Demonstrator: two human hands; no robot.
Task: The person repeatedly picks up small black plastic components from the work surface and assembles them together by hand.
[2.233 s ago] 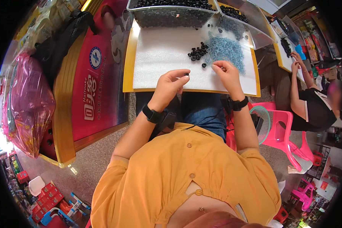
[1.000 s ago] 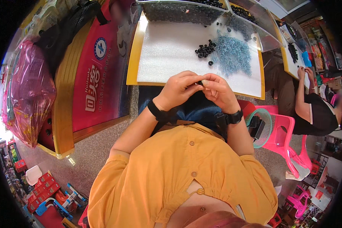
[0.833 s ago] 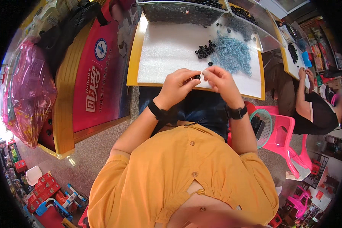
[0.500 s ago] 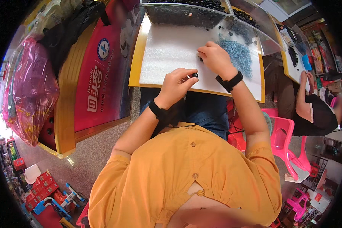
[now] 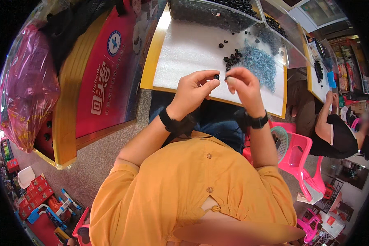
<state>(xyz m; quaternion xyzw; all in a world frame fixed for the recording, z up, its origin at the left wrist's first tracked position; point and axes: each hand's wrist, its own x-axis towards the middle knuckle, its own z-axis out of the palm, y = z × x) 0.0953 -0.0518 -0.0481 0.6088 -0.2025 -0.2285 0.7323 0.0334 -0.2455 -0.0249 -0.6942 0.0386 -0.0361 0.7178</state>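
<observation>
Between the thumb and forefinger of my left hand (image 5: 191, 91) is a small round black cap-like piece (image 5: 216, 76). My right hand (image 5: 247, 91) is close beside it on the right, fingers pinched together; a dark speck shows at its fingertips, too small to name. Both hands are over the near edge of a white foam-topped board (image 5: 184, 49) with a yellow rim. Just beyond my right hand lies a loose pile of black pieces (image 5: 233, 59). Right of that pile spreads a heap of tiny blue translucent pieces (image 5: 259, 65).
A transparent bin (image 5: 213, 20) of black pieces stands at the board's far edge, another bin (image 5: 289, 47) to its right. Left is a wooden-edged pink panel (image 5: 98, 82) with a pink plastic bag (image 5: 28, 86). A co-worker (image 5: 336, 129) sits at the right near pink chairs (image 5: 293, 151).
My right hand has come back toward me from the board to beside my left hand, uncovering the black pile. The left hand still holds its black piece, slightly farther right.
</observation>
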